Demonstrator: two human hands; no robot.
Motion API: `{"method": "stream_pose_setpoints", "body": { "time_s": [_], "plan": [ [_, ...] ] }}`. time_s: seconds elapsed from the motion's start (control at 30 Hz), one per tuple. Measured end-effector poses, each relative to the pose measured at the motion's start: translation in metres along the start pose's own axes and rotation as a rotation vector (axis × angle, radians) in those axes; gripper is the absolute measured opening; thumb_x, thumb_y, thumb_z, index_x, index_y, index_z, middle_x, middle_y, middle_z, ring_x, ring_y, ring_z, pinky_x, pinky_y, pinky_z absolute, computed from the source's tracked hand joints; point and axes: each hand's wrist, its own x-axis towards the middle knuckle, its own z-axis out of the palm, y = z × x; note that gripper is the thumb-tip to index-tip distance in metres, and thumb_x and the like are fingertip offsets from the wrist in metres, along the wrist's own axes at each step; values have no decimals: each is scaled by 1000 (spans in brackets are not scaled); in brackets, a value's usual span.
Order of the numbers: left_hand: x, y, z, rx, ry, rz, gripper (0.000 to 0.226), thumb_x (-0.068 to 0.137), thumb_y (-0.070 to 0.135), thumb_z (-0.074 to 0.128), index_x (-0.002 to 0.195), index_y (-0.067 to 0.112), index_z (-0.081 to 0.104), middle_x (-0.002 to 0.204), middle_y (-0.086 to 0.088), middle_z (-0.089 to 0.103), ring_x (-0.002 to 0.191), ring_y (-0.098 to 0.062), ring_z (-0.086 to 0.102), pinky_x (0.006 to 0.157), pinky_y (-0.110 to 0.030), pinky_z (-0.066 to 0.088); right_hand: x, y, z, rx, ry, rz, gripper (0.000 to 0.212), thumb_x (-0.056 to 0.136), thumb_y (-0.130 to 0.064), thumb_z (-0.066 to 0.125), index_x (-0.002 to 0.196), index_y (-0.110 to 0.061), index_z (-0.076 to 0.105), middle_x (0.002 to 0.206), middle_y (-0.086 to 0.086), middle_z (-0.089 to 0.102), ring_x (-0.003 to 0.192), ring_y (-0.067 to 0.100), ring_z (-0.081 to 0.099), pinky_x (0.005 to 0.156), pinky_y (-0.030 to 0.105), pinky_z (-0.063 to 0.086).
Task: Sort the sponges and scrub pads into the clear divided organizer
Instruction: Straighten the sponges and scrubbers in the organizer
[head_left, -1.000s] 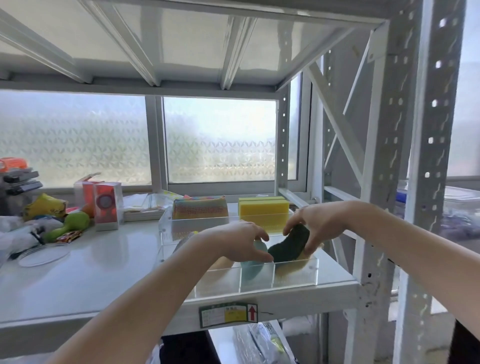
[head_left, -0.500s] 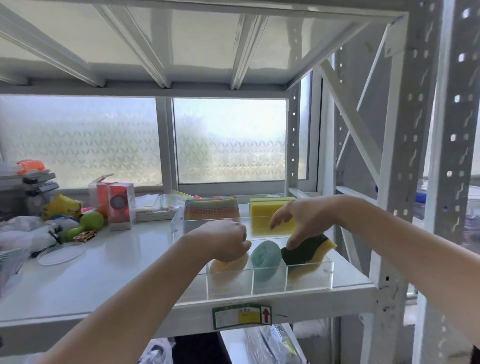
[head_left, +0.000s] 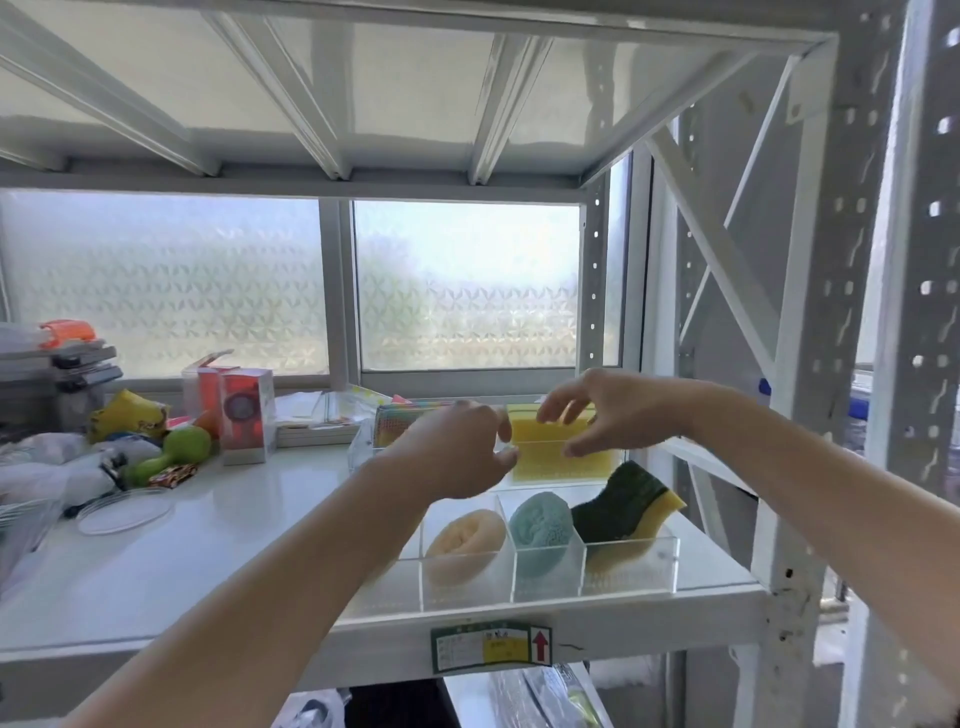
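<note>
The clear divided organizer (head_left: 631, 569) sits at the right end of the white shelf. Its front row holds a cream round scrubber (head_left: 467, 535), a teal mesh scrubber (head_left: 540, 519) and a green-and-yellow sponge (head_left: 621, 506) that leans over the right wall. Behind them stand a yellow sponge (head_left: 556, 462) and a multicoloured pad (head_left: 397, 426). My left hand (head_left: 457, 452) hovers over the organizer's middle, fingers curled, with nothing seen in it. My right hand (head_left: 608, 410) is spread open just in front of the yellow sponge, apart from the green sponge.
Red-and-white boxes (head_left: 244, 410), a green toy (head_left: 176, 449), a yellow pouch (head_left: 127, 415) and a clear round lid (head_left: 124, 512) crowd the shelf's left side. A perforated steel upright (head_left: 795, 467) stands at the right. The shelf edge (head_left: 363, 654) carries a label.
My right hand let go of the green-and-yellow sponge, which now rests in the front right compartment, and rose toward the yellow sponge. My left hand lifted away from the front row.
</note>
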Motion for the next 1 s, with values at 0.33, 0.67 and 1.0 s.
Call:
{"method": "stream_pose_setpoints", "body": {
  "time_s": [0.33,0.67,1.0],
  "plan": [
    [61,7,2,58,-162,-63,58,91,26,51,143,9,30,142,-13,47,126,-27,48,101,-38,44,35,41,-12,-88,17,250,75,81,-32,71,145,-19,34,152,6,36,136,27,38,111,40,33],
    [83,6,17,73,-225,-52,53,89,25,50,138,7,39,140,-10,48,125,-25,48,102,-38,44,46,52,-5,-50,-26,248,66,84,-25,69,142,-17,39,144,8,46,125,25,48,103,35,41],
    [91,-2,19,65,-214,-51,47,87,28,54,130,8,49,132,-9,54,120,-25,51,100,-37,44,55,57,0,-57,11,200,58,84,-24,69,137,-19,47,137,4,51,115,20,50,101,37,44]
  ]
}}
